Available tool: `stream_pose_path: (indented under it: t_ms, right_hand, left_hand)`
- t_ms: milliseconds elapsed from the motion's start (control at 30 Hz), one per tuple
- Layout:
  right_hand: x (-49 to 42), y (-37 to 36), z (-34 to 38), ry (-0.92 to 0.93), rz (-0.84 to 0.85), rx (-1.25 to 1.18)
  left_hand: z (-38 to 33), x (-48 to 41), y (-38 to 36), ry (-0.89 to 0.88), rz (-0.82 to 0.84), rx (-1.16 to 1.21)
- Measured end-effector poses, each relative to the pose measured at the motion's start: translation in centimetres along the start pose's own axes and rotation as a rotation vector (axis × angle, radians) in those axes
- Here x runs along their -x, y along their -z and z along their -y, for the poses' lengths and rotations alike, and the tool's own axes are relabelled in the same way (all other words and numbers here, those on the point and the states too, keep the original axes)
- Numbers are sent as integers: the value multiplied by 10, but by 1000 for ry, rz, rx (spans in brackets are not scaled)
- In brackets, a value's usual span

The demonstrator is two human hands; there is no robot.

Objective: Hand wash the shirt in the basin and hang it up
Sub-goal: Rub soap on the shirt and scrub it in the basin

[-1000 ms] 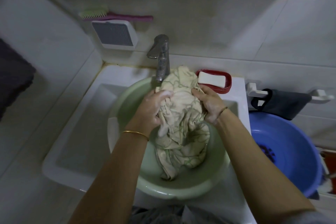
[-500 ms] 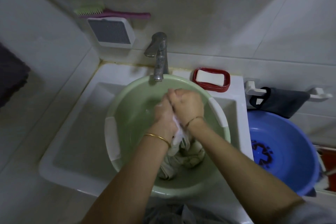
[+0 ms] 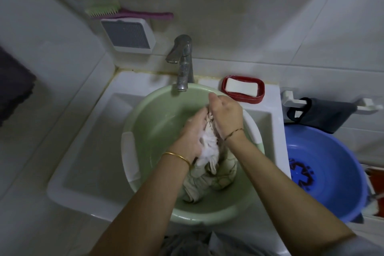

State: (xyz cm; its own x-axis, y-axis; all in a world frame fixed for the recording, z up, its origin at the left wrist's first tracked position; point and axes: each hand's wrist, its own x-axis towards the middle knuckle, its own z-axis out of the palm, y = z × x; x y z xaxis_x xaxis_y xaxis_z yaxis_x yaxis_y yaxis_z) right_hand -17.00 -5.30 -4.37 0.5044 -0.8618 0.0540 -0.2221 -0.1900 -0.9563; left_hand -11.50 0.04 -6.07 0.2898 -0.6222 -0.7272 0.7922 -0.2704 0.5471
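Note:
A cream shirt point(image 3: 209, 174) with a green line pattern lies bunched and soapy in the pale green basin point(image 3: 149, 122), which sits in the white sink point(image 3: 83, 162). My left hand point(image 3: 192, 135) and my right hand point(image 3: 225, 116) face each other above the basin's middle, both gripping a fold of the shirt between them. White suds cover the cloth between the palms. The rest of the shirt hangs down onto the basin's floor.
A steel tap point(image 3: 182, 62) stands over the basin's far rim. A red soap dish with a white bar point(image 3: 242, 88) sits on the sink's back right corner. A blue basin point(image 3: 324, 174) is to the right. A brush point(image 3: 126, 13) lies on a wall vent.
The shirt was lifted and spread between both hands, then bunched down into the basin. Since half a second ago, my right hand has slid forward against my left, rubbing the cloth.

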Motion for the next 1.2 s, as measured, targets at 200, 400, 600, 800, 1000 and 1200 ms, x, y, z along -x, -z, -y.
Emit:
stream_pose_path:
  t_ms: [200,400,600,800,1000,1200]
  right_hand:
    - [-3,15,-14,-261,324,-442]
    - [3,13,-31,-361,439,-571]
    - [21,9,-44,-252,858,-194]
    - [7,23,-56,-416,561,-689]
    - [-1,23,-52,-544,210,-693]
    - [18,9,-28,-89,63,-143]
  left_hand:
    - [-22,13,18,50,285,-49]
    - [-33,17,16,-144,150,-35]
    - [-49,35,26,-648,207,-186]
    - [-40,21,44,-913,-524,-739]
    - [-15,5,46,-748,-365,-438]
    - [-10,7,37,-263,-158,274]
